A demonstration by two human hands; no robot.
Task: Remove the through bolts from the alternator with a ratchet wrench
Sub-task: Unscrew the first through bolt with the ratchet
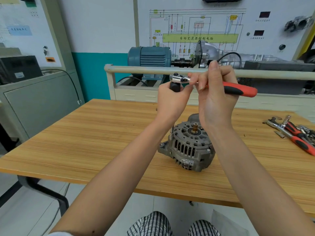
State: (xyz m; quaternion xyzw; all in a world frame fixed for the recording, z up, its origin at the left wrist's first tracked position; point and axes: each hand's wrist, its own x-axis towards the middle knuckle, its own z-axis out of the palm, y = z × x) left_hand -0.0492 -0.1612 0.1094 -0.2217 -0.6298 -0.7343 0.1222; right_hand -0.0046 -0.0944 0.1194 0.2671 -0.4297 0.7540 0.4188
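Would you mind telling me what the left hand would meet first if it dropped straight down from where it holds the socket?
Probably the loosened through bolt standing up from the alternator, which sits roughly below the left hand. Depth is unclear from one view, so it might instead reach the wooden table.

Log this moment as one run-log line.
left hand: grips socket | right hand: holds ratchet wrench | both raised above alternator | through bolt: sticking up

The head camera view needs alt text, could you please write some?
Two hands hold a ratchet wrench above an alternator on a wooden table: left hand grips its socket, right hand its shaft.
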